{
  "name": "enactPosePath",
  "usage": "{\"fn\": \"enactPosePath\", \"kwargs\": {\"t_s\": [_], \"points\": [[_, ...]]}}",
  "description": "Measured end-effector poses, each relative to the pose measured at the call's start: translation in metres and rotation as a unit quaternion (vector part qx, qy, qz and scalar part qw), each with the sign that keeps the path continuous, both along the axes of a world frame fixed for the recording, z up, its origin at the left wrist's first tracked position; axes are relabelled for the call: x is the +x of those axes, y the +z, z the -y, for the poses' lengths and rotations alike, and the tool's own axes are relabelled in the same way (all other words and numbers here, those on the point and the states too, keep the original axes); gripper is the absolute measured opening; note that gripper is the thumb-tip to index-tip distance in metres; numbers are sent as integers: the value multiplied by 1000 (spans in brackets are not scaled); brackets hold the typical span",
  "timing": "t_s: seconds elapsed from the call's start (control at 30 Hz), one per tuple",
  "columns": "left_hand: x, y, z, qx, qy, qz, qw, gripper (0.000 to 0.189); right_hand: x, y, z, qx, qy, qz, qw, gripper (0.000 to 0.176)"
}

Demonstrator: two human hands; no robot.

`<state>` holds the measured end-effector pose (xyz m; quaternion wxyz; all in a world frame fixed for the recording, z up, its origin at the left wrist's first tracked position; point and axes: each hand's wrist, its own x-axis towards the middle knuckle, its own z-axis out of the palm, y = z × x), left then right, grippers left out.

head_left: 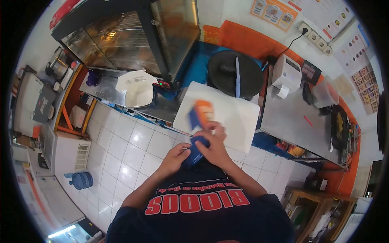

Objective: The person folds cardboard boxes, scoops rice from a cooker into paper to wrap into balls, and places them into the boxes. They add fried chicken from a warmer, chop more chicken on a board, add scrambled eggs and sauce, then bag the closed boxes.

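My left hand [174, 158] has its thumb and fingers closed on the lower left side of a dark blue box [196, 153], close to my shirt. My right hand [213, 146] grips the upper right of the same box. Just beyond its fingers, an orange and blue carton [201, 114] shows blurred over the white cutting board [239, 121]; whether the fingers hold the carton or it is part of the box, I cannot tell. Behind the board a light blue knife [238, 77] lies across a black stone mortar [219, 83].
A glass display cabinet [121, 40] stands at the back left, with a white container [139, 95] before it. On the steel counter [291, 129] at the right are a receipt printer [287, 72] and a red pen [308, 120]. A blue water jug [81, 180] sits on the tiled floor.
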<state>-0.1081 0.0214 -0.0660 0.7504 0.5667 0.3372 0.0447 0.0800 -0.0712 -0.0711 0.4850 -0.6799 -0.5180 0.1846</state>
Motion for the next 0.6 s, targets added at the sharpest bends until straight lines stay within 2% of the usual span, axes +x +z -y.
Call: {"fn": "enactPosePath", "kwargs": {"t_s": [0.03,0.2,0.27,0.3,0.37,0.4,0.43,0.47,0.5,0.57,0.6], "points": [[-1,-5,2,0,19,16,1000,31,2,9,2,-40,93,8,995,23],[3,4,4,9,56,53,997,29,7,4,-8,-8,125,-71,990,20],[3,4,-1,16,46,51,998,26,11,-8,-10,32,173,-116,978,27],[1,-3,-5,-4,78,62,995,29,11,-8,-10,31,172,-119,977,27],[-3,-22,-15,-64,170,92,979,40,14,-7,-8,103,-43,-163,980,44],[-1,-21,-19,-127,200,245,940,52,19,-6,-6,47,-125,-202,970,61],[0,-18,-24,-167,218,294,916,57,21,-14,-7,48,-121,-348,928,64],[1,-15,-28,-207,234,342,886,63,23,-21,-8,48,-115,-485,866,67],[2,-11,-33,-223,221,353,881,40,26,-21,-5,46,-114,-486,865,67],[1,-25,-43,-238,243,331,880,47,36,-21,2,61,8,-700,711,66],[1,-29,-46,-254,264,309,878,53,40,-24,0,59,10,-702,710,66]]}}
